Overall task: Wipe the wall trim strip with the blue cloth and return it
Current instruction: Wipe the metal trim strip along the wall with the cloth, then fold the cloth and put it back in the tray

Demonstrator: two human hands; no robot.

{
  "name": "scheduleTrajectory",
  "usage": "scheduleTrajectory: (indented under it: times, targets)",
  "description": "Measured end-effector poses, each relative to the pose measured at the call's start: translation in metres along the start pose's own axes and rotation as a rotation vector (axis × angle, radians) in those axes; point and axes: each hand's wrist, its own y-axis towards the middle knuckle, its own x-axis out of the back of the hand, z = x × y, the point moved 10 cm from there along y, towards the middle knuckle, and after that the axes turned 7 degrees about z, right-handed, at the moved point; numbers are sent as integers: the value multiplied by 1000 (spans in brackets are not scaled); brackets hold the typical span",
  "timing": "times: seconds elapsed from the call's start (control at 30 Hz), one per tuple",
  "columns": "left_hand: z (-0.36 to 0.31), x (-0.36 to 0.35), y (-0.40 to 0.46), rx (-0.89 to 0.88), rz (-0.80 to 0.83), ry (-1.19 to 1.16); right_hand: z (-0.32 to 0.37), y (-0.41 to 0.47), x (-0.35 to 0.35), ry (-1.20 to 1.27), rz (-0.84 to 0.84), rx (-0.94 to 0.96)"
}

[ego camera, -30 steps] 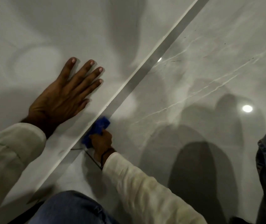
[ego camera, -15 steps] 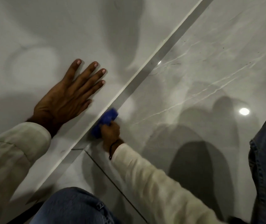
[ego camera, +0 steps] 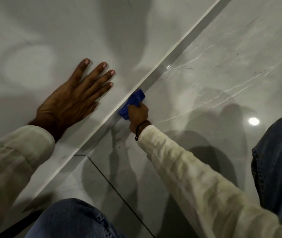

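A grey trim strip (ego camera: 184, 43) with a white top edge runs diagonally along the foot of the white wall, from lower left to upper right. My right hand (ego camera: 137, 115) is shut on a crumpled blue cloth (ego camera: 133, 103) and presses it against the strip near the middle of the view. My left hand (ego camera: 73, 102) lies flat on the wall above the strip, fingers spread, holding nothing. Both arms wear cream sleeves.
Glossy grey marble floor tiles (ego camera: 222, 74) lie to the right of the strip, with a dark grout line (ego camera: 116, 188) near my knees. My knees in blue jeans (ego camera: 71, 220) fill the bottom and the right edge. A ceiling light reflection (ego camera: 253, 121) shines on the floor.
My right hand has slid the blue cloth up along the strip toward the upper right. My left hand stays flat on the wall.
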Motion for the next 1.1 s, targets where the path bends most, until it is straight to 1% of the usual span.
scheduleTrajectory:
  times: [0.07, 0.17, 0.23, 0.3, 0.37, 0.4, 0.43, 0.47, 0.5, 0.53, 0.6, 0.63, 0.67, 0.7, 0.8, 0.9, 0.97, 1.03, 1.1]
  targets:
    - [0, -2, 0, 7, -3, 13, -37, -20, -19, -30, 48, -62]
    - [-3, -2, 1, -10, -11, 35, -92, -53, -44, -41, 202, -222]
    - [-5, -2, 1, -23, -6, 15, -100, -64, -47, -86, 311, -251]
    - [-3, -3, -2, -29, 21, -41, -84, -73, -40, -121, 380, -230]
    - [2, 2, -6, -73, 49, -203, -46, -87, -25, -160, 394, -192]
    - [3, 5, -8, -101, 84, -338, -26, -96, -18, -180, 396, -177]
    - [9, 12, -14, -110, 127, -523, -3, -109, -12, -204, 392, -162]
    - [16, 20, -22, -82, 170, -750, 21, -124, -7, -229, 384, -151]
    - [28, 29, -32, -4, 219, -1007, 45, -142, -7, -249, 380, -143]
    - [41, 37, -45, 115, 285, -1316, 67, -163, -9, -270, 384, -140]
    - [54, 59, -74, 344, 452, -2004, 108, -210, -20, -321, 409, -148]
    - [67, 76, -89, 432, 491, -2271, 128, -239, -31, -354, 431, -161]
    - [86, 92, -105, 525, 512, -2450, 148, -272, -44, -392, 467, -172]
    - [108, 107, -122, 618, 512, -2563, 167, -304, -58, -436, 509, -177]
    - [185, 143, -174, 863, 463, -2784, 220, -395, -103, -542, 615, -209]
    - [261, 173, -242, 1093, 417, -2936, 258, -493, -161, -718, 767, -252]
    - [301, 183, -297, 1314, 409, -3028, 273, -557, -201, -871, 864, -264]
    - [326, 190, -362, 1578, 408, -3058, 275, -611, -239, -1023, 906, -274]
    - [335, 194, -423, 1796, 402, -2972, 271, -647, -271, -1161, 889, -228]
